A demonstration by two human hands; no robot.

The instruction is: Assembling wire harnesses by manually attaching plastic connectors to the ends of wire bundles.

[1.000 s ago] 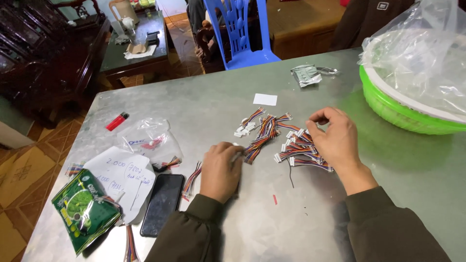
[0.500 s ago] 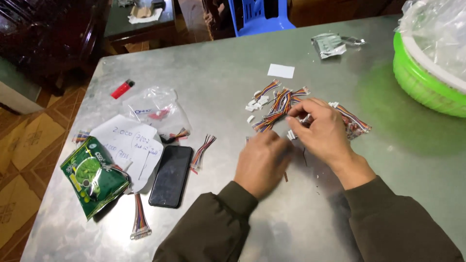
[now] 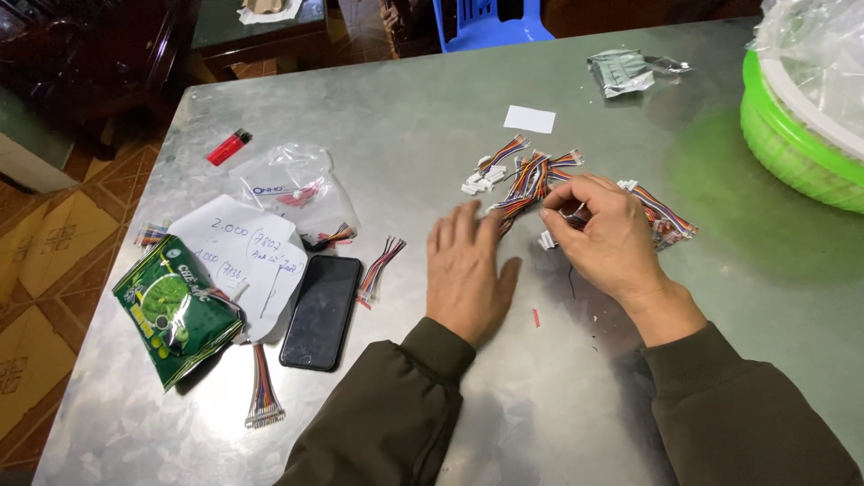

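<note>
Hands of one person work over a grey metal bench (image 3: 405, 117). The left hand (image 3: 468, 270) lies flat on the bench, palm down, with the fingers spread apart, and it holds nothing; its fingertips are just beside a pile of small multicoloured wire harnesses (image 3: 531, 180) with white connectors. The right hand (image 3: 607, 238) is curled, with the fingers closed together on some of these wire pieces at the near edge of the pile; exactly how many it pinches I cannot tell. More of the same harnesses (image 3: 666, 220) stick out on the far right side of this hand.

Left of the hands, a black phone (image 3: 320, 311) lies face up, and next to it a small wire bundle (image 3: 380, 267). A white paper sheet with handwriting (image 3: 247, 256) lies under a green snack packet (image 3: 175, 310), and a clear plastic bag (image 3: 292, 189) lies behind the sheet. A red lighter (image 3: 229, 147) is near the far left edge. Another wire bundle (image 3: 263, 396) lies near the front of the bench. A green basket (image 3: 792, 148) with a plastic liner stands at the right, well apart from the hands. A small white card (image 3: 529, 119) lies beyond the pile.
</note>
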